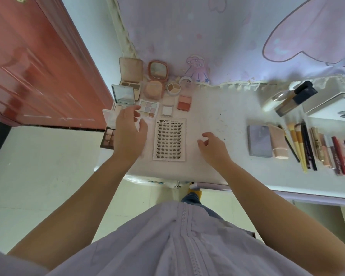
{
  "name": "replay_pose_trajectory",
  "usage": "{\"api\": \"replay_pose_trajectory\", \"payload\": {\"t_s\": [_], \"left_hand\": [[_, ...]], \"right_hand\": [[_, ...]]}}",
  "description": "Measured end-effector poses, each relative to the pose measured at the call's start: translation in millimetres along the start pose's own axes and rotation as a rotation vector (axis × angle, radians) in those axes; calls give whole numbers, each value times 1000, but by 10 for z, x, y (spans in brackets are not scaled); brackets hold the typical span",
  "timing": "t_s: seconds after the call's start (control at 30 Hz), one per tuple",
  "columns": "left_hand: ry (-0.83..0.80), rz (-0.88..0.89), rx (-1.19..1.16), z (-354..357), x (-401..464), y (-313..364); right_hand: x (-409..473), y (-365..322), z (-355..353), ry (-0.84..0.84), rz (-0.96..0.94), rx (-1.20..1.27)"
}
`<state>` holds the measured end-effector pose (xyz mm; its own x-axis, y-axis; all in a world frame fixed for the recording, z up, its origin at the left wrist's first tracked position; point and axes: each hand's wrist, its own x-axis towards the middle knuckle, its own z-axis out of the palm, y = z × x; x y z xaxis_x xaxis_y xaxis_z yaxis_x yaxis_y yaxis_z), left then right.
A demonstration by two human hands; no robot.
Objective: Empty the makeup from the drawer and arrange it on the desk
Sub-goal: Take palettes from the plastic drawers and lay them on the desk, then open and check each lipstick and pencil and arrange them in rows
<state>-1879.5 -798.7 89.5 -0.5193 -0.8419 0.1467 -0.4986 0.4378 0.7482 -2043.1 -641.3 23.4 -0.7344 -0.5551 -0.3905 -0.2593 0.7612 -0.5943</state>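
Note:
On the white desk [217, 116] a false-lash card [169, 139] lies flat between my hands. My left hand [128, 134] hovers with relaxed fingers over the desk's left end, above a brown eyeshadow palette [107, 137] and just below a pastel palette [149, 108]. My right hand [212, 145] rests loosely curled on bare desk right of the card and holds nothing. Open compacts [130, 72], a pink mirror compact [157, 71] and a blush [184, 102] stand behind. To the right lie a grey palette [259, 143], a pink tube [278, 142] and several brushes and pencils [305, 144].
A red door [38, 66] stands left of the desk. A pale cartoon curtain [227, 36] hangs behind it. A bottle with a dark cap [295, 98] lies at the back right beside a white box [331, 104]. The desk's front edge [247, 188] runs just above my lap.

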Motion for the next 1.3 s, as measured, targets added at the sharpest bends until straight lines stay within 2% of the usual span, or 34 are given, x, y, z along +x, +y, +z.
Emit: {"api": "replay_pose_trajectory", "payload": {"t_s": [0.1, 0.2, 0.27, 0.37, 0.57, 0.67, 0.77, 0.87, 0.93, 0.97, 1.1, 1.17, 1.23, 1.3], "left_hand": [[-313, 69, -99, 497, -33, 394], [-629, 57, -101, 1048, -126, 743], [-786, 2, -100, 1362, -190, 940], [-934, -79, -86, 1742, -261, 1204], [-1007, -316, -210, 2221, -324, 1494], [-989, -420, -283, 2369, -336, 1512], [-905, -578, -338, 2401, -314, 1460], [-856, -619, -355, 2306, -257, 1343], [-848, -655, -403, 2198, -210, 1254], [-859, -664, -434, 2137, -182, 1210], [-992, -580, -507, 1785, 12, 1114], [-1066, -494, -458, 1609, 101, 1123], [-1062, -441, -411, 1475, 155, 1130], [-956, -499, -533, 1349, 176, 1105]], "right_hand": [[-5, 218, -324, 97, 1, -53], [33, 531, -715, 176, 69, -195], [31, 764, -955, 192, 115, -240], [-3, 1037, -1174, 219, 138, -145], [109, 1113, -1313, 85, 135, -154], [212, 1102, -1387, 41, 223, -117], [305, 1124, -1442, -22, 338, 141], [306, 1076, -1422, -164, 429, 467], [257, 1018, -1375, -263, 352, 471], [232, 995, -1367, -289, 269, 378], [210, 902, -1461, -221, -382, -523], [174, 751, -1494, -222, -668, -633], [163, 594, -1515, -267, -721, -587], [145, 444, -1523, -264, -631, -543]]}}
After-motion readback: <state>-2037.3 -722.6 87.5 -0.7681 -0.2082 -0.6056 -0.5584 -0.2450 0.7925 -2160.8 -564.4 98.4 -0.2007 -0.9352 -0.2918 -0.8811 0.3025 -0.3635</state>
